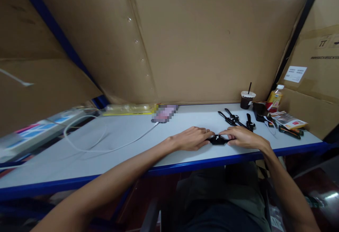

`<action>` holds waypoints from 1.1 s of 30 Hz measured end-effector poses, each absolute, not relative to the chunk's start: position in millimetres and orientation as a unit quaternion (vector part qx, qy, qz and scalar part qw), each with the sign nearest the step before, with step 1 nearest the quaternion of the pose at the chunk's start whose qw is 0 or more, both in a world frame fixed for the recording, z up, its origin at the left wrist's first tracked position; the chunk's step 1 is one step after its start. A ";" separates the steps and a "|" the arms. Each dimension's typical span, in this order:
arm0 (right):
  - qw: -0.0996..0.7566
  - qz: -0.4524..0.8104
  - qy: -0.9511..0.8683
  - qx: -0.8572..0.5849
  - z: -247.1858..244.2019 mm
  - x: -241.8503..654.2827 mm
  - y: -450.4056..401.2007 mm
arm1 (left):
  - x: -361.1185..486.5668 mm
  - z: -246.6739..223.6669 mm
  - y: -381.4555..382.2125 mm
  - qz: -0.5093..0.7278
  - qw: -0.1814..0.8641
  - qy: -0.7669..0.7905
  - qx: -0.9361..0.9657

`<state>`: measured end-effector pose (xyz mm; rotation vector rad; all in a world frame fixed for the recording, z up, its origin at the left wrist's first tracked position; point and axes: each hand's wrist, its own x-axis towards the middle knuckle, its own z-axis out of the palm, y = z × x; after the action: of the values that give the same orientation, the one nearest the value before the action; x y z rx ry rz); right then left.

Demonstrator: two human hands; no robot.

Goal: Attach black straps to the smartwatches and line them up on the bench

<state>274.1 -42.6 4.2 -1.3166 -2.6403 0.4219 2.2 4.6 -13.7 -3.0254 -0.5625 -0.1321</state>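
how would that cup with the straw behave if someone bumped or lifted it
The cup probably has some weight, as it looks filled with something dark. It may tip if bumped, since it stands upright and the straw sticks up where something could catch it. The pale lid would likely slow a spill.

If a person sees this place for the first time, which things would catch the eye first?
Probably the left hand and right hand, meeting at a small black tool near the front edge of the pale table. Behind them, a large cardboard panel fills much of the view. At the far right, a yellow-and-red bottle stands out.
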 end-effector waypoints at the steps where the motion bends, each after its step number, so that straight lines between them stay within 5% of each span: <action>1: 0.079 0.142 -0.884 -0.439 4.7 273.8 -43.0 | 2.2 -13.1 4.3 -0.045 0.025 -0.182 -0.982; 33: 0.076 0.108 -0.879 -0.459 4.3 266.9 -45.8 | 3.9 -14.8 1.5 -0.048 0.094 -0.162 -0.981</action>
<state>266.9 -45.8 4.3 -1.3757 -2.6348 0.3226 3.9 1.5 -14.8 -2.9115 -0.4795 -0.1436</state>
